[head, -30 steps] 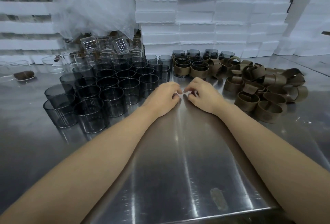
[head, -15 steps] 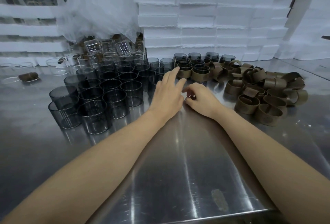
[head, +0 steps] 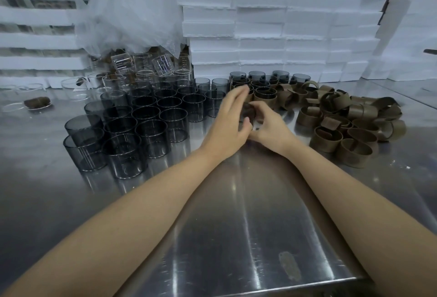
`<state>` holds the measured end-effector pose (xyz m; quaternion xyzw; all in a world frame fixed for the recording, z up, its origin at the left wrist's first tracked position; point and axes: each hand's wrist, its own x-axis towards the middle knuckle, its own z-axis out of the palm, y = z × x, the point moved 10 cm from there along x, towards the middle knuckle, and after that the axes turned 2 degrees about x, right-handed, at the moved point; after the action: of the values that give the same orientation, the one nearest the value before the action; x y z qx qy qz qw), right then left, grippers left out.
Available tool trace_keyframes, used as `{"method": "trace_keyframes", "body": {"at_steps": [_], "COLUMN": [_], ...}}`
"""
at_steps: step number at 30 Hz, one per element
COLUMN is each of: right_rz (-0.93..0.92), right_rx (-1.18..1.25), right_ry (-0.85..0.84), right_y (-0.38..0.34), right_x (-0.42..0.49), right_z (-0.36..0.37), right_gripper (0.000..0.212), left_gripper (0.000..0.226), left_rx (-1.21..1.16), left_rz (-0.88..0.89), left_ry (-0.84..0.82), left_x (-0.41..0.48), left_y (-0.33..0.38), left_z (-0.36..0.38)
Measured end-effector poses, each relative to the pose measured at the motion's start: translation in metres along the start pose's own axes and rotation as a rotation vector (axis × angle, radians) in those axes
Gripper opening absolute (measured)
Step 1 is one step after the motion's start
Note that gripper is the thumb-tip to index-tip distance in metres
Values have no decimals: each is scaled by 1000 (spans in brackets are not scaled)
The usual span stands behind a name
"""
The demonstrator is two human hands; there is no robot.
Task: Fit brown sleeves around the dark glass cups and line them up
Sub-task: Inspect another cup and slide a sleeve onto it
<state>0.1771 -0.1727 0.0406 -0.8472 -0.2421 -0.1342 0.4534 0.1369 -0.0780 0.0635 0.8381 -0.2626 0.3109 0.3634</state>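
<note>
Bare dark glass cups (head: 146, 117) stand packed together at the left-middle of the steel table (head: 248, 214). Behind my hands stand several cups wearing brown sleeves (head: 264, 94). Loose brown sleeves (head: 347, 121) lie heaped at the right. Between my hands is one dark brownish cup (head: 248, 109), blurred, and it seems to wear a sleeve. My left hand (head: 230, 124) holds it from the left, with fingers reaching past its far side and the thumb at its near side. My right hand (head: 272, 127) curls its fingers over it from the right.
White foam trays (head: 260, 24) are stacked along the back, and more stand at the left and right. A crumpled plastic sheet (head: 132, 10) hangs over clear glass beakers (head: 142, 67). A shallow glass dish with a brown piece (head: 36, 102) lies at the far left.
My two hands lay curled side by side on the table. My left hand then reached forward toward the sleeved cups, and both hands now close on one dark cup.
</note>
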Motion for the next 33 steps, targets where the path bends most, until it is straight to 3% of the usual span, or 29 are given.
{"method": "trace_keyframes", "body": {"at_steps": [5, 10, 14, 29, 33], "right_rz": [-93, -132, -119, -105, -126], "right_rx": [58, 51, 85, 135, 134], "right_ry": [179, 143, 110, 69, 19], "right_y": [-8, -10, -7, -8, -11], "right_x": [0, 1, 2, 1, 1], "right_z": [-17, -11, -9, -9, -3], "right_gripper": [65, 65, 68, 66, 62], "left_gripper": [78, 51, 49, 33, 17], "left_rx": [-259, -480, -695, -868, -877], "left_rz": [-293, -467, -588, -705, -723], "left_ry": [-33, -71, -83, -8, -8], "left_x": [0, -2, -6, -13, -14], "left_y": [-35, -54, -59, -66, -65], "left_z": [8, 13, 18, 13, 13]}}
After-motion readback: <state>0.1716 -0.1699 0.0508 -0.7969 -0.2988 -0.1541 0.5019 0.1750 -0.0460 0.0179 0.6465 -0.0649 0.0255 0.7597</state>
